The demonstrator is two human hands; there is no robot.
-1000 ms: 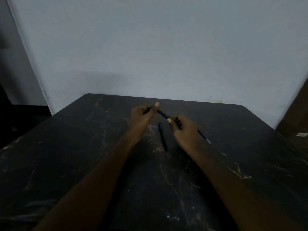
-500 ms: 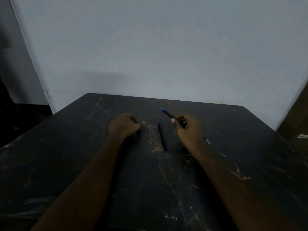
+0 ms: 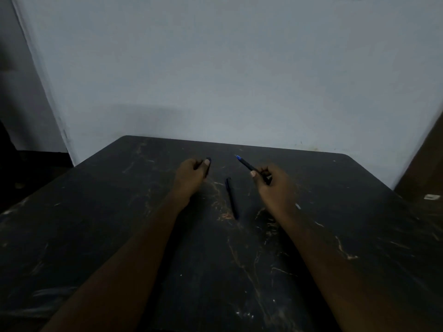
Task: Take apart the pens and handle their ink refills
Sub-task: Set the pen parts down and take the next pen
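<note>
Right of centre, the right hand (image 3: 273,188) is pinching a slim dark blue-tipped pen (image 3: 248,166) mid-barrel — light, stiff, probably slippery, best gripped near its ends — while the left hand (image 3: 191,174) is curling round a small dark pen piece (image 3: 208,164), a second dark pen (image 3: 232,197) lying between them.

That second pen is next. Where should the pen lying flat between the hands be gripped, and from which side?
Pinch the lying pen at mid-barrel, coming down from above. It lies flat on the table, running nearly away from you, so thumb and finger should close across it from left and right. The left hand holds a small dark piece, so empty it first.
</note>
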